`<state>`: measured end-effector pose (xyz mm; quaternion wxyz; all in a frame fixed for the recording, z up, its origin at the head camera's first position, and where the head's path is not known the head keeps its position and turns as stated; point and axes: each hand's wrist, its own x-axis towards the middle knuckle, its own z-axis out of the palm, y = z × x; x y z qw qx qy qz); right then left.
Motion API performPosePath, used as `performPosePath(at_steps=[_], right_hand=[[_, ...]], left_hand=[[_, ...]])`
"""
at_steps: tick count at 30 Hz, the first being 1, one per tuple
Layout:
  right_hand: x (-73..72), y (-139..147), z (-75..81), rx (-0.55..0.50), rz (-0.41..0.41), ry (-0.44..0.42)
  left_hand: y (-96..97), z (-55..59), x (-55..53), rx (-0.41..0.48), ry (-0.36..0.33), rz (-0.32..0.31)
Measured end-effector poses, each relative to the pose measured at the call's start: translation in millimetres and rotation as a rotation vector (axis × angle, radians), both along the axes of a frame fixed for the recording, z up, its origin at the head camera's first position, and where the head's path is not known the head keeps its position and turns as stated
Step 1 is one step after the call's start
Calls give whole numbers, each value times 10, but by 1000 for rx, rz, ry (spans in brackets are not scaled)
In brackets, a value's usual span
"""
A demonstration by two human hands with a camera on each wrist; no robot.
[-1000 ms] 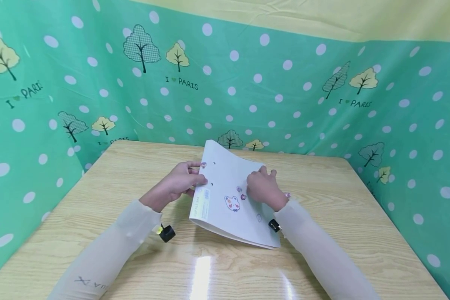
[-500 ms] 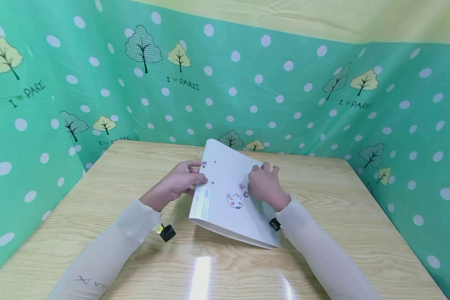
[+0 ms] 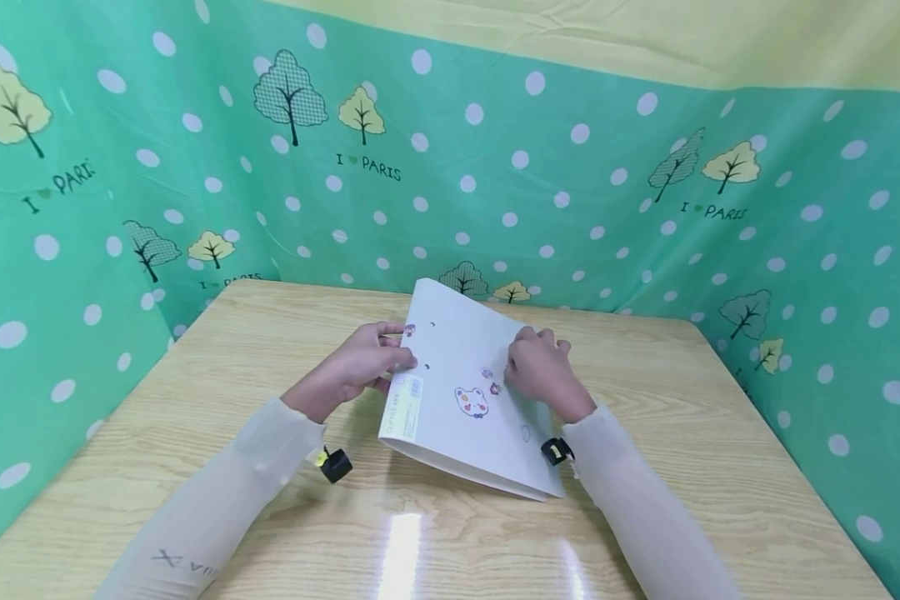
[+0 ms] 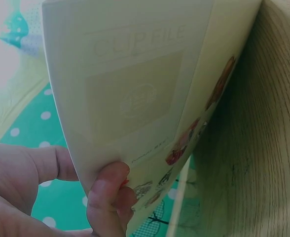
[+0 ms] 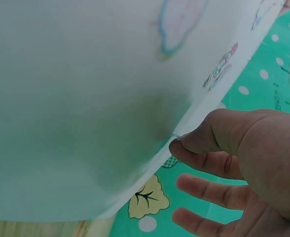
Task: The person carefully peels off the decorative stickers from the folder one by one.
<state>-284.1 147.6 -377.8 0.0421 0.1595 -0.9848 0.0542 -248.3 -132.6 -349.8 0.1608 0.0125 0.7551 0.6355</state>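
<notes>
A white clip file folder (image 3: pixel 450 350) stands tilted on the wooden table, its cover bearing a bear-face sticker (image 3: pixel 472 402) and several smaller stickers. My left hand (image 3: pixel 360 364) grips it by the spine, thumb on the cover; the left wrist view shows its fingers (image 4: pixel 110 197) against the spine below the "CLIP FILE" lettering. Over the cover's far right part is my right hand (image 3: pixel 542 367). In the right wrist view, its thumb and forefinger pinch a small translucent, sticker-like piece (image 5: pixel 176 136) right at the cover's surface, while the other fingers are spread loosely.
The wooden table (image 3: pixel 270 333) extends around the folder on all sides. A green dotted curtain (image 3: pixel 450 167) with printed trees encloses its back and sides. Small black wrist cameras hang under both sleeves.
My right hand has moved slightly to the right along the cover, its fingers now further from the flower-like stickers. My left hand keeps its grip on the spine.
</notes>
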Motion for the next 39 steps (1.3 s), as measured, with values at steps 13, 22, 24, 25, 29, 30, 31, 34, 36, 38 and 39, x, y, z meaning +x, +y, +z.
performPosePath(at_steps=[13, 22, 24, 25, 29, 30, 31, 34, 36, 38, 39], right_hand=[[-20, 171, -1, -72, 8, -15], [-10, 324, 112, -48, 11, -45], [-10, 370, 143, -53, 5, -50], [-13, 394, 156, -57, -2, -54], [-27, 488, 194, -44, -46, -66], [-33, 511, 197, -29, -61, -65], [-41, 536, 196, -13, -77, -66], [-64, 594, 183, 33, -115, -67], [-77, 622, 168, 56, -137, -69], [-86, 643, 153, 80, -154, -68], [-90, 650, 145, 93, -161, -68]], left_hand=[[10, -8, -6, -3, -1, 3], [11, -13, -7, -10, -1, 8], [9, -13, -7, -11, 2, 8], [9, -13, -8, -11, 2, 9], [13, -13, -7, -14, 0, 15], [16, -13, -6, -14, -1, 15], [18, -14, -7, -14, -1, 14], [23, -18, -10, -16, -1, 12], [25, -20, -11, -17, 0, 10], [24, -18, -10, -19, -1, 10], [24, -15, -8, -20, -2, 10]])
